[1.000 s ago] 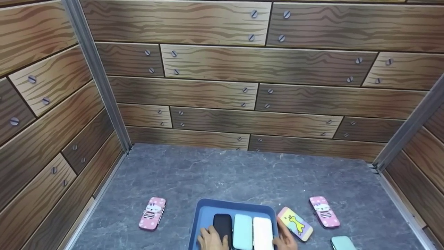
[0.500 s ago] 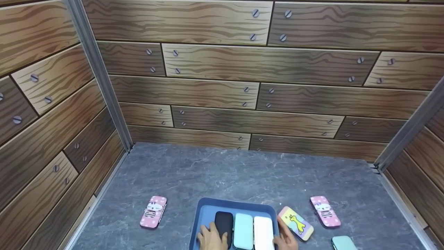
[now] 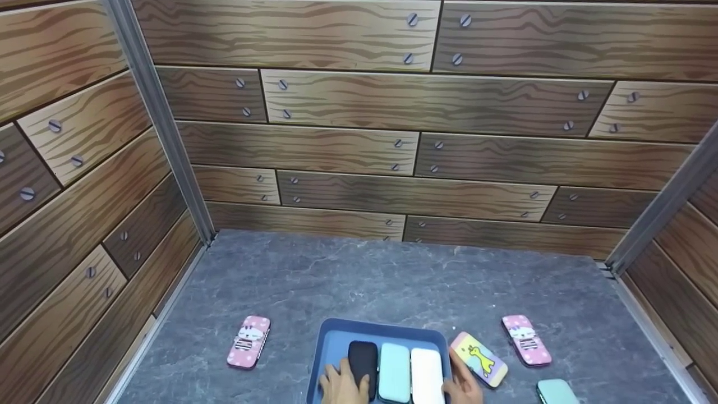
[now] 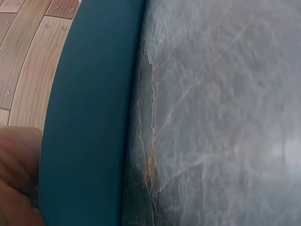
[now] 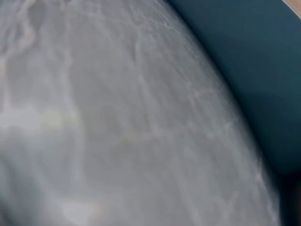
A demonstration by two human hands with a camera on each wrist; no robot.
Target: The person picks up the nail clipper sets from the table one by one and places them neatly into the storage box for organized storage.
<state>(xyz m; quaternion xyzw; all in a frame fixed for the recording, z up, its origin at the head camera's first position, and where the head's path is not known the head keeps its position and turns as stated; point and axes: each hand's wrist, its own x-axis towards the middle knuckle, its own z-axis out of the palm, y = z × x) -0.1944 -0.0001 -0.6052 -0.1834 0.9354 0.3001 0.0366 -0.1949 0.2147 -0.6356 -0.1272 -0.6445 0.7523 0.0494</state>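
Observation:
A blue tray (image 3: 381,327) sits at the front middle of the table, holding a black case (image 3: 363,358), a mint case (image 3: 394,373) and a white case (image 3: 427,375) side by side. All three are small, hard and round-cornered. My left hand (image 3: 342,388) reaches into the tray and holds the black case, fingers at its left edge and thumb across its lower part. The right hand (image 3: 463,387) grips the tray's right rim, thumb inside and fingers outside. The wrist views show mostly the tray's outer wall (image 4: 89,113) and tabletop.
A giraffe-print case (image 3: 479,359) lies just right of the tray, beside my right fingers. Farther right are a pink cat-print case (image 3: 526,340) and another mint case (image 3: 556,392). A second pink case (image 3: 248,342) lies to the left. Wood-patterned walls (image 3: 336,151) enclose the grey table (image 3: 359,280).
The black case has shifted slightly right and away from me inside the tray, with my left hand on it. My right hand keeps its grip on the rim.

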